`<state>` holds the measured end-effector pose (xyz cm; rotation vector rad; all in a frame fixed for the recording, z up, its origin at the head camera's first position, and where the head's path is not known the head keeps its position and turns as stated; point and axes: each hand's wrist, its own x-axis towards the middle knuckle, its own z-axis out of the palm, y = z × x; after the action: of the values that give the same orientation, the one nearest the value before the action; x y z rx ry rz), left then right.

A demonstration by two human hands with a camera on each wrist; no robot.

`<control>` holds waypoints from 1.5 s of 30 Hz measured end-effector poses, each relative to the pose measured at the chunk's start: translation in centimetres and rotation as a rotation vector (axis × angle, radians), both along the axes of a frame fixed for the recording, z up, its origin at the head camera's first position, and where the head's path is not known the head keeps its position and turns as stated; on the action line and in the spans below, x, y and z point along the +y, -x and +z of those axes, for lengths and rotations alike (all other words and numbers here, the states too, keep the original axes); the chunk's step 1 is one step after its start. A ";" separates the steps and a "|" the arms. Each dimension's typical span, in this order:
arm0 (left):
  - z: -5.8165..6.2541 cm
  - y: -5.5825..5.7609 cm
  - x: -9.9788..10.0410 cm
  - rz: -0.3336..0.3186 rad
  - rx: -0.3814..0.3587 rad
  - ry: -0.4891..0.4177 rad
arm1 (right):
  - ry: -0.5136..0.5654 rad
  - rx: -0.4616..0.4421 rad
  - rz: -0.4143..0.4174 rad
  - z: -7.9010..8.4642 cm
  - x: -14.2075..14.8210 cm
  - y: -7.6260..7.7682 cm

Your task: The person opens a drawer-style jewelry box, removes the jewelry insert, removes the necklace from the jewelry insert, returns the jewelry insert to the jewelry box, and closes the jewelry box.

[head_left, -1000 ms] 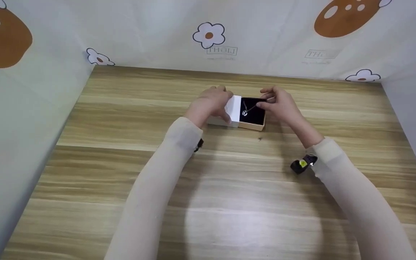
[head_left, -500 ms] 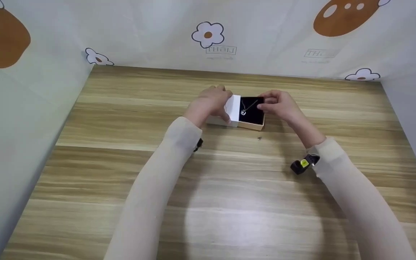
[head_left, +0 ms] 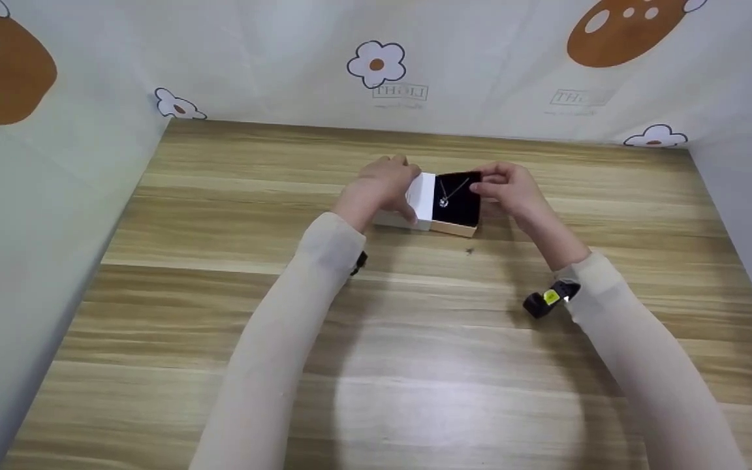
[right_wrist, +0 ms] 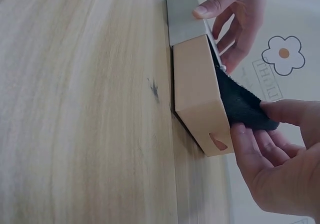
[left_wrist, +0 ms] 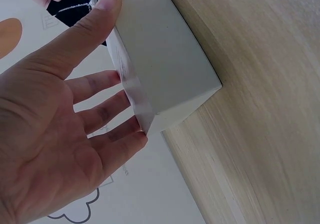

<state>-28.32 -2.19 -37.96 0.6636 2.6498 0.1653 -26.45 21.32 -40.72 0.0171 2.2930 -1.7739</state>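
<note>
A small jewellery box lies on the table, its tan drawer (head_left: 455,228) slid partly out of a white sleeve (left_wrist: 160,48). My left hand (head_left: 384,188) grips the sleeve, thumb at one edge and fingertips along the top face. Inside the drawer is a black pad (head_left: 459,214) carrying a silver necklace (head_left: 443,203) with a sparkling pendant. With thumb and fingers, my right hand (head_left: 510,194) pinches the pad's outer end. In the right wrist view the pad (right_wrist: 245,103) tilts up out of the drawer, whose end wall has a cut-out. What lies beneath the pad is hidden.
The wood-grain table (head_left: 415,365) runs back to a pale curtain (head_left: 271,72) printed with flowers and brown shapes. A small dark mark (head_left: 469,250) lies in front of the box. A wrist strap with a camera (head_left: 549,297) hangs below the right cuff.
My right fingers have shifted from over the necklace chain to the pad's outer end. That end has risen a little. The left hand and sleeve stay where they were.
</note>
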 end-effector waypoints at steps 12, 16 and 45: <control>0.3 -0.3 -0.1 0.015 -0.023 -0.008 | 0.189 -0.066 -0.057 0.8 0.3 -0.6; 0.3 -0.3 -0.3 0.034 -0.035 -0.028 | 0.213 -0.069 -0.071 1.1 0.3 -0.6; -0.3 -0.7 -1.2 -0.003 0.025 -0.092 | 0.413 0.001 -0.073 4.8 -0.4 -1.9</control>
<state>-27.57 -3.39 -38.31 0.7038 2.6781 0.2807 -24.54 20.88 -35.89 0.0262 1.9047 -2.2489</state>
